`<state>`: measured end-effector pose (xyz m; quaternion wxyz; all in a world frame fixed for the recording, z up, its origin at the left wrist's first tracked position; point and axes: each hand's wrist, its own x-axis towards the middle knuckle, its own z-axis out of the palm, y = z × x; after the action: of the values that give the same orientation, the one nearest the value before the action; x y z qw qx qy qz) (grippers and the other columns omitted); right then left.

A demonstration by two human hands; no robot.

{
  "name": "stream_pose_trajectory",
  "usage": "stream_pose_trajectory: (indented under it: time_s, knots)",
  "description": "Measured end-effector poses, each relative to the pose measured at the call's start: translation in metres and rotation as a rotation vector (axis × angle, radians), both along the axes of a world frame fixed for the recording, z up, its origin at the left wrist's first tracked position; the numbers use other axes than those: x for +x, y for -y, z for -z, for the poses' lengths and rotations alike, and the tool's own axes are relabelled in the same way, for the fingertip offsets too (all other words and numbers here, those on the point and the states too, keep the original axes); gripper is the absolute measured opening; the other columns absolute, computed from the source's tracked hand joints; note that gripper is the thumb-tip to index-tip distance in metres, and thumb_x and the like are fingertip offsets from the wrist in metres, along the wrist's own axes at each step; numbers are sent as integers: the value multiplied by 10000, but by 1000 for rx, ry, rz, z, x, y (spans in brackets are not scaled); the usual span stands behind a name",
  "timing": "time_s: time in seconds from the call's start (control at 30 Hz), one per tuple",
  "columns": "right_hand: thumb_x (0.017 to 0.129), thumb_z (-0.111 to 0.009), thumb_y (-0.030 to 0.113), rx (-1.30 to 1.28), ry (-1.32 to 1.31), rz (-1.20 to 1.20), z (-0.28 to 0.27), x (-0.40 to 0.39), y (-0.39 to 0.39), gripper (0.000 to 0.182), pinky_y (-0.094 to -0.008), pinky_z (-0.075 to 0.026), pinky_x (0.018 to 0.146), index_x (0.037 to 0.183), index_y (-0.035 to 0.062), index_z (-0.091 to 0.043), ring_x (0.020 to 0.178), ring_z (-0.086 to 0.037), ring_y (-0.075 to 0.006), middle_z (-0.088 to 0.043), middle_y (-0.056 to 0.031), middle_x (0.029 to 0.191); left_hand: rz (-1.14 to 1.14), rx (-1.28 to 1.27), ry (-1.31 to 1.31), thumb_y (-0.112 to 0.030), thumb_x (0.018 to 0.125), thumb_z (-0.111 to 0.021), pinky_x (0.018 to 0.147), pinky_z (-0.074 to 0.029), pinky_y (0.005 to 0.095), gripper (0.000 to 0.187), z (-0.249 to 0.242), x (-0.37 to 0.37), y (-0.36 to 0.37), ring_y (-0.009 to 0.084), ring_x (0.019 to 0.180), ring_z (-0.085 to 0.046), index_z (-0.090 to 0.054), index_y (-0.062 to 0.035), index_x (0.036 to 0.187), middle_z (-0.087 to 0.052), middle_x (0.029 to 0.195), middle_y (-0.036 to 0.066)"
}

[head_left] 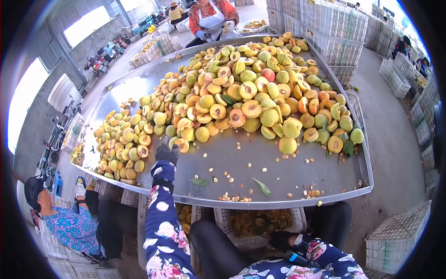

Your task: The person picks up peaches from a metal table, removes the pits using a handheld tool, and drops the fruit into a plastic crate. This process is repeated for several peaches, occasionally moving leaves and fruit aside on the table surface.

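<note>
My left hand (167, 153), in a dark grey glove, reaches over the metal table (223, 174). Its fingers are stretched out and a little apart, right at the edge of the fruit, beside a cut peach half (182, 145). A big heap of yellow peaches (232, 88), many halved with brown hollows, spreads in front of it. Low down by my lap is my right hand (281, 241) in a black glove, its fingers curled in; what they hold, if anything, I cannot tell. Beneath the table edge, close to that hand, a crate (297, 218) contains brownish-yellow scraps.
Loose pits (227, 176) and a green leaf (261, 187) lie on the metal. A person (213, 21) in a white apron sits across the table; another person (69, 223) in a blue patterned top sits at left. Stacked crates (334, 35) stand behind, and a lidded crate (397, 239) at right.
</note>
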<state>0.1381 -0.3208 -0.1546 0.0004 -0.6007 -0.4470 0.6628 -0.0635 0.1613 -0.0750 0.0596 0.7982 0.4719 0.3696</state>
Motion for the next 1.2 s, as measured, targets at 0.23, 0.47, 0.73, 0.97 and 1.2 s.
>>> stream_pose_trajectory:
  time_s: [0.23, 0.47, 0.73, 0.97, 1.2]
  knots:
    - [831, -441, 290, 68, -36, 11, -10, 1, -13, 396, -301, -430, 430, 1149, 56, -412, 498, -547, -176, -581, -143, 850, -58, -273, -147, -277, 642, -690, 761, -454, 338, 423, 6, 70, 29, 288, 836, -576, -555, -36, 963, -595, 894, 159]
    - [869, -372, 363, 186, -228, 255, -39, 3, -3, 415, -279, -426, 458, 1162, 72, -419, 520, -531, -143, -562, -118, 850, 434, -1343, 792, -193, 755, -588, 544, -480, 301, 244, -75, 64, 120, 194, 754, -591, -556, -63, 959, -604, 831, 84]
    - [876, -450, 257, 653, -308, 612, -126, 14, 1, 307, -225, -385, 459, 1126, 79, -425, 568, -488, -100, -514, -32, 780, 519, -1650, 992, -238, 779, -523, 779, -471, 339, 372, -79, 68, 269, 241, 941, -547, -507, -20, 1080, -567, 1006, 112]
    - [841, -529, 181, 380, -424, 784, -191, 24, 21, 275, -238, -382, 436, 1062, 55, -426, 481, -466, -104, -482, -38, 623, 761, -1717, 1175, -46, 707, -533, 860, -441, 328, 482, -59, 77, 334, 248, 996, -514, -415, 40, 1166, -480, 1130, 156]
    - [821, -548, 162, 915, -28, 505, -176, 12, 32, 263, -308, -440, 559, 1025, 19, -465, 641, -560, -214, -562, -129, 747, 726, -1643, 1252, -154, 799, -515, 878, -412, 356, 439, -63, 83, 369, 247, 1014, -498, -401, 34, 1180, -486, 1123, 147]
